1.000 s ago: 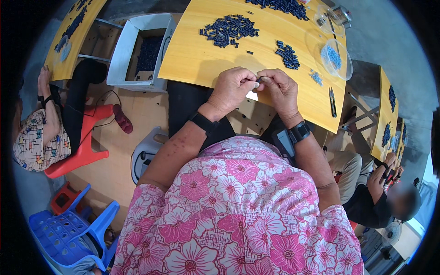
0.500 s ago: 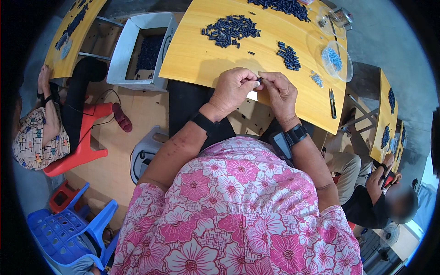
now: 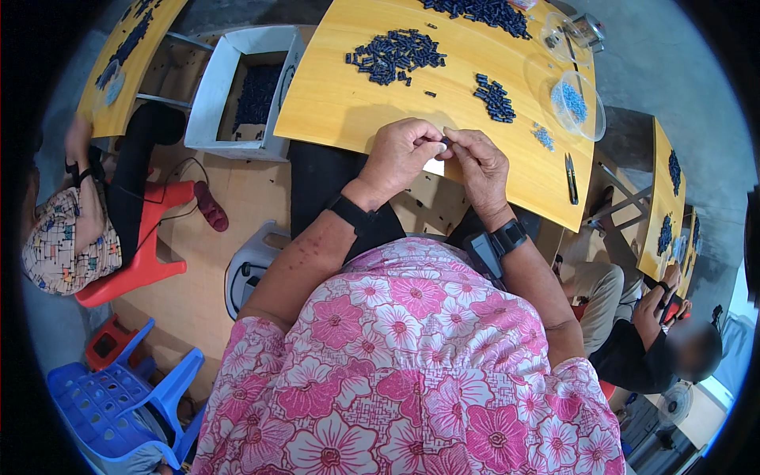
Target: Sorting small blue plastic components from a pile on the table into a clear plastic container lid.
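Note:
At the near edge of the yellow table (image 3: 332, 111), my left hand (image 3: 402, 157) pinches a small black cylindrical part (image 3: 446, 142) between thumb and forefinger. My right hand (image 3: 481, 165) meets it there, its thumb and fingertips closed at the part's end. Fingers hide most of the piece, and any smaller bit between them is too small to make out. Beyond my hands lie a large heap of similar black parts (image 3: 392, 55), a smaller group of them (image 3: 495, 99) and one loose piece. Right of my right hand is a little scatter of pale blue bits (image 3: 543, 136).
A clear tub of blue bits (image 3: 571, 107) and black-handled snips (image 3: 571, 178) sit at the table's right. Another heap (image 3: 483, 14) lies at the far edge. A white box of black parts (image 3: 237, 142) stands left. People sit at tables on both sides.
My right fingertips have come slightly closer over the black part, while my left hand keeps its pinch. The view has shifted slightly. At the left, another person's hand is blurred by motion.

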Tool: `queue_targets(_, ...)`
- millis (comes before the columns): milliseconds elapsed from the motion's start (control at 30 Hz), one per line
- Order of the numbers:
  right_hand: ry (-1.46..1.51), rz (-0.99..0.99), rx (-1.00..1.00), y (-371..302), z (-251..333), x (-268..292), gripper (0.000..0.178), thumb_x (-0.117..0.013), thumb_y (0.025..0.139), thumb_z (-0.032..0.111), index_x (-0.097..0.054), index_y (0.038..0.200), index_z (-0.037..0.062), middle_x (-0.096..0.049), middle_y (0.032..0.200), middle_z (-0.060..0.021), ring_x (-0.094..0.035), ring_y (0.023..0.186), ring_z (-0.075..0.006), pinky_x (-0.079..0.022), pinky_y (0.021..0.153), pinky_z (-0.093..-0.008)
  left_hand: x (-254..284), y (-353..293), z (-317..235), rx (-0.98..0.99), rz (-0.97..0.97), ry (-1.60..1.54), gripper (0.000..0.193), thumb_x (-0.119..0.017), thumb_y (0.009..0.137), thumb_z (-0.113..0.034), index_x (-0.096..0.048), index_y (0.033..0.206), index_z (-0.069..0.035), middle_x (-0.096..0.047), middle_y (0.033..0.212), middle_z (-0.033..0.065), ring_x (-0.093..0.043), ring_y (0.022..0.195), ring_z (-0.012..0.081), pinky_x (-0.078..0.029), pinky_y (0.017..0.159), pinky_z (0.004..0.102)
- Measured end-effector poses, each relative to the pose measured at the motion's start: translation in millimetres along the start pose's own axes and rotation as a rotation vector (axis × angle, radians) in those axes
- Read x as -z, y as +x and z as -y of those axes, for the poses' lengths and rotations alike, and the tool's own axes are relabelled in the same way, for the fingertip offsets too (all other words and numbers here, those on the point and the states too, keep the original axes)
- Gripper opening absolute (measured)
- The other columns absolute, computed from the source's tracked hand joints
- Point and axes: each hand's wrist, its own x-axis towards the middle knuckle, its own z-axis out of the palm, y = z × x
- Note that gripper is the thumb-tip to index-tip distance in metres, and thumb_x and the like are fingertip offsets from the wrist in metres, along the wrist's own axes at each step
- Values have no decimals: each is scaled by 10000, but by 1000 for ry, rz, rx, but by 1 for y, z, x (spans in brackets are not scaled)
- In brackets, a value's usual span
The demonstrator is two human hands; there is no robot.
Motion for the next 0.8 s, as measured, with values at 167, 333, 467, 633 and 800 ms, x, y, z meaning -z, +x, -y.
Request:
queue_targets(167,44,6,-8,0,2,-2,289,-597,864,-53,-714,1099,66,-688,990,-97,-651,949,-201,-517,854,-292,-1,0,2,14,-10,47,52,-646,872,3,-648,904,44,-685,854,69,-715,831,151,-542,723,240)
queue_targets(333,-36,10,-4,-1,0,2,273,-607,859,-48,-715,1088,56,-681,995,-96,-643,947,-217,-517,847,-302,-6,1,4,-77,-96,306,87,-720,814,-52,-672,857,7,-632,758,51,-640,695,125,-500,626,268)
queue_targets(467,-15,9,-30,-6,2,6,273,-611,854,-45,-716,1083,60,-679,980,-103,-640,926,-221,-516,842,-301,-9,-2,2,-175,-125,365,97,-749,770,-70,-692,827,-15,-611,736,61,-596,640,162,-479,596,295)
queue_targets(633,163,-72,-314,-4,18,8,249,-587,901,-31,-687,1123,25,-644,971,-45,-597,902,-120,-491,805,-252,-12,-4,2,-215,-155,471,79,-751,761,-117,-727,804,-55,-628,756,69,-613,658,224,-490,608,320)
queue_targets(800,153,-94,-149,20,9,6,302,-516,964,-8,-628,1241,33,-611,982,-21,-552,814,-70,-461,708,-198,-15,-2,3,-284,-133,503,72,-738,746,-121,-732,797,-71,-632,766,72,-620,689,257,-500,627,346)
